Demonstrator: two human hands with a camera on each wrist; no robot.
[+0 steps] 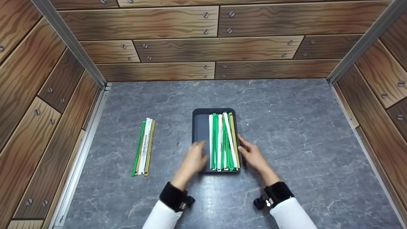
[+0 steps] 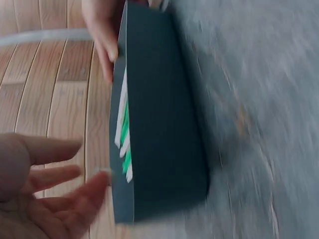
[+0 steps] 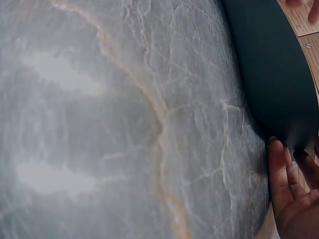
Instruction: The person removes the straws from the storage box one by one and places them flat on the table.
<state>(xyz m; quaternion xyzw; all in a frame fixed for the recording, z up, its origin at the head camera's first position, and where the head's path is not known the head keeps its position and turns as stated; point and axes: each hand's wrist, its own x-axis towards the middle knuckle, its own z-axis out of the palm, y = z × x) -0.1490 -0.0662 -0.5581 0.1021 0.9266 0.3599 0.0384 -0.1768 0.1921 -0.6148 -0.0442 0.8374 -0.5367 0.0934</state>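
A dark rectangular tray [image 1: 199, 127] lies mid-table, with several long thin wrapped sticks [image 1: 219, 143] in green, white and gold along its right side. My left hand [image 1: 193, 159] is over the tray's lower left edge; in the left wrist view its fingers [image 2: 55, 149] are spread, with nothing in them. Against the tray's right wall rest the fingertips of my right hand [image 1: 254, 156], thumb toward the rim. The right wrist view shows those fingers [image 3: 280, 174] extended at the tray's side [image 3: 274, 64].
To the left of the tray lies a separate small group of similar green, white and gold wrapped sticks [image 1: 144, 148] on the grey marbled table [image 1: 286, 111]. Wood-patterned walls [image 1: 178, 51] enclose the back and both sides, with metal posts [image 1: 73, 44] at the corners.
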